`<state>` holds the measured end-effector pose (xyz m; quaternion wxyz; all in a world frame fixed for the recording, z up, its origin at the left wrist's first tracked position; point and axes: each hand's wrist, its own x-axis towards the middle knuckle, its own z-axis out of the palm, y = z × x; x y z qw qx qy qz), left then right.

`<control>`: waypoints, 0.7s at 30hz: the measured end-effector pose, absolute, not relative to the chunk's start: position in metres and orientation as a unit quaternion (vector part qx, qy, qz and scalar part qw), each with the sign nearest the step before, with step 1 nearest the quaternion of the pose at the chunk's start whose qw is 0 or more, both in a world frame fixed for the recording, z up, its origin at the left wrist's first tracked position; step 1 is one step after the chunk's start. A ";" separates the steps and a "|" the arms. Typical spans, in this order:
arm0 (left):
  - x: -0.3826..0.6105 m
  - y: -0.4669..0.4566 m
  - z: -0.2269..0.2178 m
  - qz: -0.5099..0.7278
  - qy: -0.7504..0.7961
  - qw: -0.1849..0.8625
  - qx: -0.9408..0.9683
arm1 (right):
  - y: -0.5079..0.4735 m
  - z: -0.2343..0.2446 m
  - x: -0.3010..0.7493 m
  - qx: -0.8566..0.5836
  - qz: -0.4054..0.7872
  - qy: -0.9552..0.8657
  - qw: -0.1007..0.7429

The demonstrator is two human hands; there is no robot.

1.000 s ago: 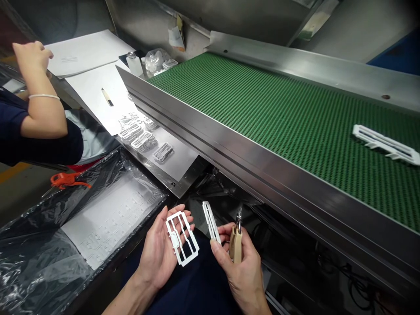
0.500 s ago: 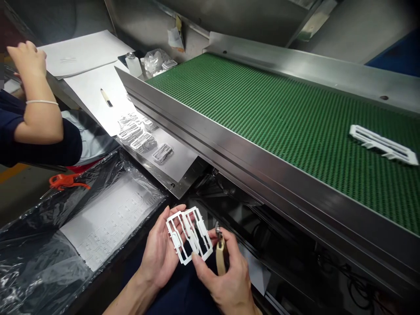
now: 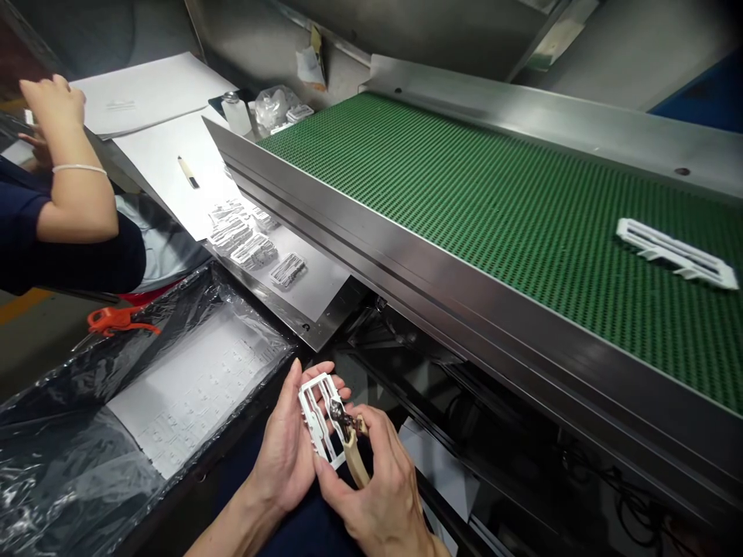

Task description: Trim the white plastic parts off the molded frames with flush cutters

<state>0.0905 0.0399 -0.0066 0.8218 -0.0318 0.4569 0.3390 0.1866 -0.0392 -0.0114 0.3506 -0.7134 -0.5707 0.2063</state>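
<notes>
My left hand (image 3: 284,449) cradles a white plastic frame part (image 3: 317,418) in its palm, fingers curled round its edges. My right hand (image 3: 380,495) grips small cutters with beige handles (image 3: 352,447); the metal tip rests on the frame's middle. Whether a second white part lies stacked under the first I cannot tell. Both hands are low in the view, in front of the steel conveyor side.
A green conveyor belt (image 3: 493,193) carries one white frame part (image 3: 676,253) at the right. Several clear parts (image 3: 255,247) lie on a steel shelf. A plastic-lined bin (image 3: 145,387) sits left. Another person's arm (image 3: 70,178) reaches over papers (image 3: 151,93); orange cutters (image 3: 116,319) lie nearby.
My right hand brought its separate white piece onto the frame in my left hand, then turned the cutters so the tip meets the frame. The part on the belt crept slightly left.
</notes>
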 end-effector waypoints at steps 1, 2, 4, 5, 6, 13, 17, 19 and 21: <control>0.091 0.040 -0.007 0.338 0.460 0.821 -0.033 | -0.039 -0.011 0.186 -0.716 0.211 -0.568 0.348; 0.091 0.040 -0.007 0.336 0.461 0.821 -0.033 | -0.039 -0.011 0.186 -0.718 0.214 -0.566 0.345; 0.093 0.039 -0.008 0.334 0.458 0.823 -0.034 | -0.040 -0.011 0.186 -0.720 0.219 -0.562 0.344; 0.093 0.038 -0.009 0.334 0.452 0.827 -0.034 | -0.040 -0.012 0.186 -0.721 0.221 -0.560 0.343; 0.093 0.038 -0.010 0.333 0.443 0.832 -0.028 | -0.041 -0.013 0.186 -0.722 0.223 -0.558 0.344; 0.093 0.040 -0.009 0.304 0.423 0.834 0.183 | -0.042 -0.024 0.184 -0.721 0.246 -0.531 0.371; 0.083 0.071 -0.034 0.272 0.480 0.765 0.332 | -0.042 -0.025 0.187 -0.739 0.234 -0.514 0.368; 0.075 0.102 -0.056 0.257 0.536 0.699 0.397 | -0.043 -0.026 0.189 -0.759 0.227 -0.499 0.352; 0.067 0.141 -0.079 0.229 0.596 0.612 0.468 | -0.045 -0.029 0.191 -0.774 0.214 -0.490 0.338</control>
